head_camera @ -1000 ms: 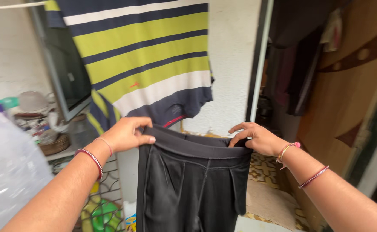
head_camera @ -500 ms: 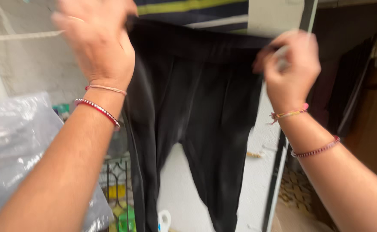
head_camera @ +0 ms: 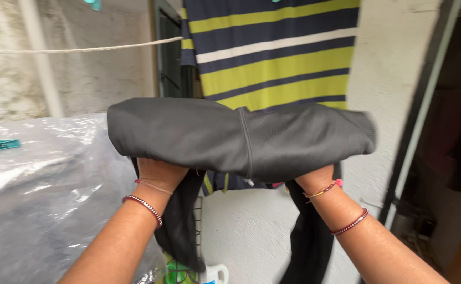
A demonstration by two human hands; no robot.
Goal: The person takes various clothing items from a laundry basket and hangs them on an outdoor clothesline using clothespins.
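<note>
A pair of dark grey trousers (head_camera: 241,138) is spread in front of me at chest height, its upper part folded over both my hands and its legs hanging below. My left hand (head_camera: 159,173) is under the cloth on the left, only its heel and wrist showing. My right hand (head_camera: 314,181) is under the cloth on the right, likewise mostly hidden. Both wrists wear thin bangles. Behind the trousers hangs a striped shirt (head_camera: 272,52) in navy, yellow-green and white.
A washing line (head_camera: 78,49) runs across the upper left before a rough white wall. A shiny plastic sheet (head_camera: 36,184) covers something bulky at the left. A dark door frame (head_camera: 419,110) stands at the right. A metal grille and a white jug (head_camera: 214,274) are below.
My hands held the waistband low, then raised it high; now the trousers are flipped over both hands and the view has tilted up to the striped shirt.
</note>
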